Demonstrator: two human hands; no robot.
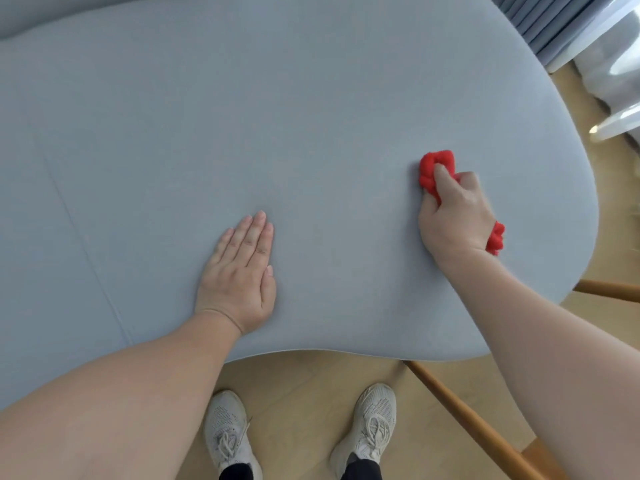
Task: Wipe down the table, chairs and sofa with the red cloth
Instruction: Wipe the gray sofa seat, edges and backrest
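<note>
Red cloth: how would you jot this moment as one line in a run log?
right hand: grips red cloth on grey-blue seat | left hand: flat on seat | white shoes: on wooden floor

The sofa (277, 116) is a plain, muted grey-blue all over, with no print and only a fine woven texture. The cloth (431, 168) is a solid bright red. The floor (304, 379) is pale tan wood with faint grain, and the wooden legs (467, 420) are a warmer orange-brown. The sneakers (225, 427) are off-white mesh with greyish laces, above them black trouser cuffs (235, 472). The pleated curtain (554, 26) is dusky blue-grey.
</note>
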